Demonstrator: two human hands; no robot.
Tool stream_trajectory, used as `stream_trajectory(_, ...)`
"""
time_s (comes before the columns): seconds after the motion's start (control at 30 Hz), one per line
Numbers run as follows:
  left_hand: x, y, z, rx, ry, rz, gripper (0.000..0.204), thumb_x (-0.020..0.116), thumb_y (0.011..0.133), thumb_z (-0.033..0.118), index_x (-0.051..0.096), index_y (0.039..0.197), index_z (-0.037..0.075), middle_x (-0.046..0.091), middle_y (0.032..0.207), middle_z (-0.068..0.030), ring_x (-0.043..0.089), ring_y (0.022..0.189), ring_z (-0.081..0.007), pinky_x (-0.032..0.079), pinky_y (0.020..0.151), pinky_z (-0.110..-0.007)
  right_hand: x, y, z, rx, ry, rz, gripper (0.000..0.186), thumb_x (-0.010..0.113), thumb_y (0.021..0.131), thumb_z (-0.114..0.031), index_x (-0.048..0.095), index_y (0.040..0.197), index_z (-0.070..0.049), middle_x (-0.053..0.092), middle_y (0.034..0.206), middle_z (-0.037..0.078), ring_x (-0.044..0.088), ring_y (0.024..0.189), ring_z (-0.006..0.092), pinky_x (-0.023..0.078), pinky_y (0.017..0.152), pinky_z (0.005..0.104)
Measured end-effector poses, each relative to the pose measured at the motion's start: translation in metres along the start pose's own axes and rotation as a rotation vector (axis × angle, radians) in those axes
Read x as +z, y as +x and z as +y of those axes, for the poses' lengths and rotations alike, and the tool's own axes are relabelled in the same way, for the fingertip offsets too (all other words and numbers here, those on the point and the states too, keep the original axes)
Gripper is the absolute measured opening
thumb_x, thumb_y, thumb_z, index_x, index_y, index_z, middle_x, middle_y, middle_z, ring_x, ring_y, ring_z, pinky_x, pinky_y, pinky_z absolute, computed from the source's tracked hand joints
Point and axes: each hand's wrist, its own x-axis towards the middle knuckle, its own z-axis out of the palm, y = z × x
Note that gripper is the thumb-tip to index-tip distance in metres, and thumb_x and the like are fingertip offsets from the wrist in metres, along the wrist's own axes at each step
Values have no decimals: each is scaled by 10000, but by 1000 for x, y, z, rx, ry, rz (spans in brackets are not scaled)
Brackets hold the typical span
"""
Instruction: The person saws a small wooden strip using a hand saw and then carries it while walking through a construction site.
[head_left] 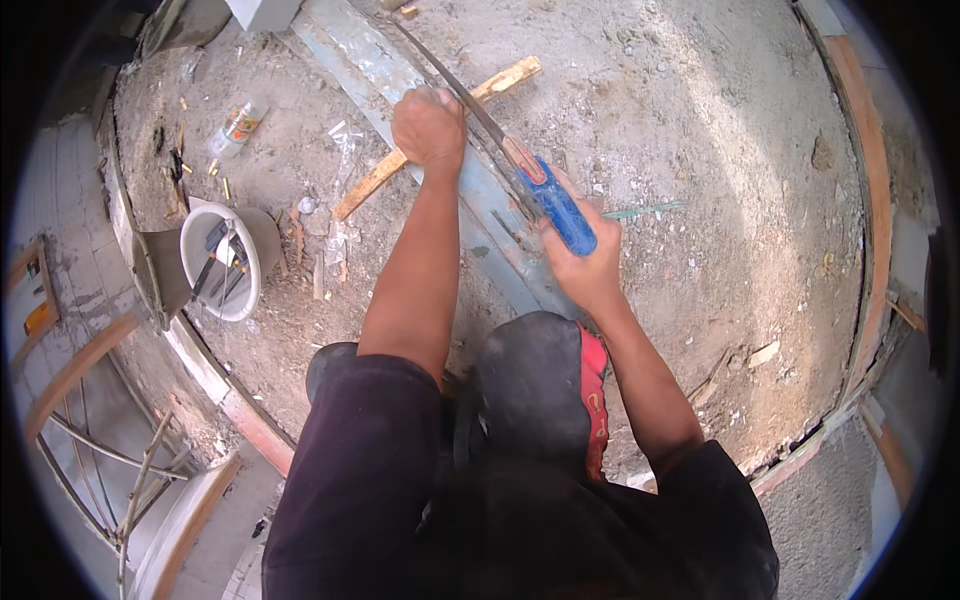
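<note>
My left hand [430,127] is closed round a narrow wooden stick [372,186] and presses it down across a worn, blue-grey board [490,215]. The stick's far end sticks out past the hand to the right. In my right hand [588,262] is a handsaw with a blue handle [565,212], my fingers wrapped round the grip. The saw's long, narrow blade [455,85] runs up and to the left, crossing the stick just right of my left hand. Whether its teeth have cut into the wood I cannot tell.
A white bucket [268,250] with several hand tools stands at the left. Beyond it lies a clear plastic bottle [238,130]. Wood scraps and debris litter the dirt floor [690,290]. A white box-like object [262,12] sits at the top edge, and wooden edging [868,170] bounds the right side.
</note>
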Motion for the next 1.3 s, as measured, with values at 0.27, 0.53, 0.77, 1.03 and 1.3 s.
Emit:
stream_trajectory(0.27, -33, -10, -39, 235, 278, 239, 557, 569, 858, 573, 622, 808, 22, 612, 834, -147, 594, 883, -324, 453, 796, -466, 20, -25, 15, -105, -52, 69, 577, 641, 784, -26, 561, 1356, -42, 679, 801, 196, 699, 652, 241, 528, 637, 315)
stream_trajectory(0.53, -57, 7, -41, -26, 250, -489, 698, 430, 889, 576, 741, 882, -49, 702, 875, -270, 695, 869, -409, 532, 799, -483, 12, -21, 7, -78, -31, 9, 572, 644, 782, -26, 563, 1348, -30, 690, 822, 201, 700, 651, 224, 530, 636, 310)
stream_trajectory(0.77, -58, 7, -40, -38, 236, -484, 680, 431, 885, 563, 745, 867, -41, 709, 846, -247, 691, 853, -429, 508, 849, -513, 6, -33, 9, -96, -41, 50, 546, 689, 798, -49, 575, 1330, -8, 706, 823, 187, 715, 684, 185, 530, 640, 292)
stream_trajectory(1.03, -18, 22, 1, -353, 199, -296, 783, 356, 953, 445, 226, 1476, -122, 214, 1554, -320, 257, 1438, -424, 220, 1139, -573, 15, -37, 9, -106, -106, 14, 602, 634, 763, 10, 545, 1358, 4, 713, 833, 175, 710, 656, 189, 537, 645, 291)
stream_trajectory(1.3, 4, 18, -9, -267, 185, -169, 711, 336, 997, 415, 245, 1488, -91, 243, 1544, -315, 292, 1418, -436, 243, 1139, -560, 1, -40, -2, -14, -50, -12, 637, 616, 745, 51, 515, 1373, 37, 697, 1111, 195, 726, 807, 189, 541, 727, 270)
